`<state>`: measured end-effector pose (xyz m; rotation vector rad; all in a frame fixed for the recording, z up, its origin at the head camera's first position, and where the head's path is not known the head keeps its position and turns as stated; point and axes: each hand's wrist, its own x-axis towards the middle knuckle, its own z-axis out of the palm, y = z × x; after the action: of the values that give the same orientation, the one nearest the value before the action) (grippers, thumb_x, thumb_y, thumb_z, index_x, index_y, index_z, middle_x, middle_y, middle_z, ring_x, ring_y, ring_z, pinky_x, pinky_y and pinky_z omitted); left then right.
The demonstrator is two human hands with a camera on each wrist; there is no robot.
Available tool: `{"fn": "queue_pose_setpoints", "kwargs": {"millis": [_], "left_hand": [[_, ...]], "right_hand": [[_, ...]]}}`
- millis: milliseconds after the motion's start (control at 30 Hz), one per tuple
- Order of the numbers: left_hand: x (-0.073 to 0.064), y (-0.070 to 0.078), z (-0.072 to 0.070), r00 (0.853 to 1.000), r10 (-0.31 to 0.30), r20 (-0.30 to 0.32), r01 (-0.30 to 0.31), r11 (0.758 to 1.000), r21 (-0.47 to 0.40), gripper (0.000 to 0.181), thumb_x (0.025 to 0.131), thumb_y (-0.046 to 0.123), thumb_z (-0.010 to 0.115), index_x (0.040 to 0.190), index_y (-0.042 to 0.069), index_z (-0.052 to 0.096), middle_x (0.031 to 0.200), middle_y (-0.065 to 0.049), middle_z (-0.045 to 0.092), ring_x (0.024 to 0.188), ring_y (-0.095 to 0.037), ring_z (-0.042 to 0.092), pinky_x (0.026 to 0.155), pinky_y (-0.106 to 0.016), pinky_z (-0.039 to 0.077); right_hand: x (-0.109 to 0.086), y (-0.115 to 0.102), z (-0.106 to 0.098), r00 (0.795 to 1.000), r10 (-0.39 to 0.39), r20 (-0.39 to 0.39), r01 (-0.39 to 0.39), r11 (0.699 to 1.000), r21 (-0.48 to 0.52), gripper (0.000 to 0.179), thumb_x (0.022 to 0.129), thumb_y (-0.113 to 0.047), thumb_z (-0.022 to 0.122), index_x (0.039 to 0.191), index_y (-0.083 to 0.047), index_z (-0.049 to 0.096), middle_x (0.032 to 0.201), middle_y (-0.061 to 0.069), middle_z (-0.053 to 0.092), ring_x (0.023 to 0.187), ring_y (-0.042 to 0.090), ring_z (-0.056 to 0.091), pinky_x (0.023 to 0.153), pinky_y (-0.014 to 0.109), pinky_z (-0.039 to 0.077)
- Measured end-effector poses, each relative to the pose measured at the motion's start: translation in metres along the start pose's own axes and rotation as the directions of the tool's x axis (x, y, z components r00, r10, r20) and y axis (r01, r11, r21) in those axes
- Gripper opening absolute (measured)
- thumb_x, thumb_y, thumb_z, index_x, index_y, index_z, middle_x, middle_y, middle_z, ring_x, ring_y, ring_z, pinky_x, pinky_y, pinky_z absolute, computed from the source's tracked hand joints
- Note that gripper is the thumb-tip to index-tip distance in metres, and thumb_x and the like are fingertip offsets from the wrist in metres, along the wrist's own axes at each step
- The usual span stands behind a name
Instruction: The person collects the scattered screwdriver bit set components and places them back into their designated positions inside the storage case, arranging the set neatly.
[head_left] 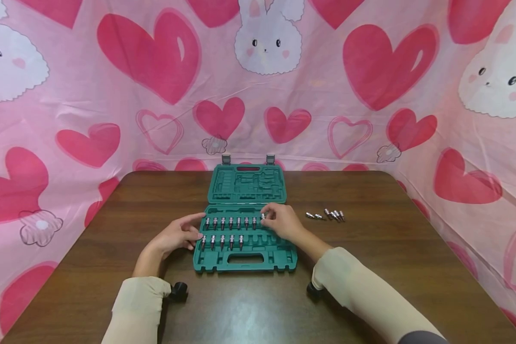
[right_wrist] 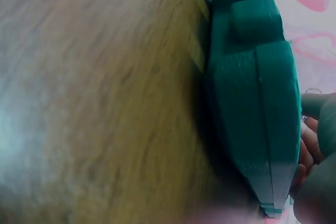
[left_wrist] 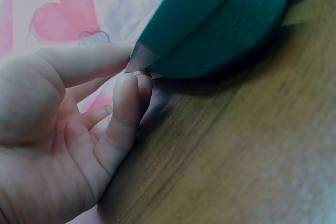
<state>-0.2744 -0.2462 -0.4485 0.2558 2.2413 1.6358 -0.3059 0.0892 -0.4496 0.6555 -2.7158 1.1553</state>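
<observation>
A green plastic tool case [head_left: 245, 265] lies unfolded on the wooden table, its lid [head_left: 247, 184] laid back at the far side. Two rows of bit sockets [head_left: 230, 222], silver with dark tips, stand in its slots. My right hand [head_left: 285, 222] pinches another bit socket [head_left: 263, 216] at the right end of the upper row. With the thumb on the left rim and other fingers curled against the side, my left hand [head_left: 174, 236] holds the case's edge. The left wrist view shows these fingertips right at the case's side [left_wrist: 210, 30]. In the right wrist view, the case wall largely hides the right fingers.
Several loose bit sockets [head_left: 336, 215] lie on the table [head_left: 370, 267] to the right of the case. Moulded slots [head_left: 262, 240] show at the right of the lower row. A pink cloth with hearts and rabbits [head_left: 284, 91] hangs around the table.
</observation>
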Motion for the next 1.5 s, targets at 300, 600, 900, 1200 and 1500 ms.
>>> {"fn": "queue_pose_setpoints", "kwargs": {"millis": [300,600,900,1200,1500], "left_hand": [[0.0019,-0.0033,0.0009,1.0,-0.01,-0.003,0.01,1.0,0.01,0.065,0.093,0.008,0.065,0.15,0.008,0.035,0.093,-0.014,0.066,0.075,-0.023,0.06,0.067,-0.033,0.055],[0.0022,-0.0032,0.0013,1.0,-0.01,-0.001,0.01,1.0,0.013,0.064,0.093,0.009,0.064,0.15,0.008,0.035,0.092,-0.014,0.066,0.076,-0.024,0.06,0.067,-0.034,0.055],[0.0035,-0.004,0.0024,1.0,-0.024,-0.012,0.024,1.0,0.009,0.064,0.093,0.009,0.065,0.15,0.009,0.036,0.094,-0.015,0.066,0.077,-0.024,0.061,0.068,-0.033,0.055],[0.0023,-0.0012,0.0018,1.0,-0.016,-0.014,0.017,1.0,0.022,0.064,0.093,0.009,0.064,0.151,0.009,0.035,0.092,-0.014,0.066,0.076,-0.024,0.06,0.067,-0.034,0.055],[0.0021,-0.0013,-0.0009,0.999,-0.036,-0.016,0.036,0.999,0.006,0.064,0.093,0.009,0.064,0.15,0.009,0.035,0.094,-0.014,0.066,0.077,-0.024,0.061,0.068,-0.033,0.055]], "right_hand": [[-0.0004,-0.0023,0.0026,1.0,-0.017,0.009,0.017,0.998,-0.062,0.019,0.084,-0.014,0.077,0.1,-0.01,0.07,0.07,-0.008,0.057,0.063,0.01,0.052,0.061,0.03,0.045],[-0.0008,-0.0007,0.0042,1.0,-0.023,-0.008,0.022,0.989,-0.146,0.006,0.086,-0.014,0.074,0.089,-0.016,0.069,0.071,-0.01,0.056,0.067,0.009,0.051,0.063,0.03,0.044],[0.0019,0.0044,0.0059,1.0,0.014,-0.024,-0.016,0.994,-0.105,0.004,0.089,-0.016,0.072,0.09,-0.013,0.072,0.071,-0.008,0.057,0.068,0.011,0.052,0.064,0.03,0.045],[0.0035,0.003,0.0056,0.997,0.047,-0.056,-0.052,0.995,-0.089,0.006,0.09,-0.019,0.071,0.088,-0.014,0.074,0.072,-0.008,0.059,0.069,0.014,0.052,0.065,0.033,0.044],[0.0037,-0.0008,0.0061,0.995,0.074,-0.068,-0.079,0.994,-0.079,0.005,0.089,-0.019,0.073,0.088,-0.015,0.075,0.08,-0.007,0.066,0.073,0.013,0.054,0.07,0.035,0.047]]}}
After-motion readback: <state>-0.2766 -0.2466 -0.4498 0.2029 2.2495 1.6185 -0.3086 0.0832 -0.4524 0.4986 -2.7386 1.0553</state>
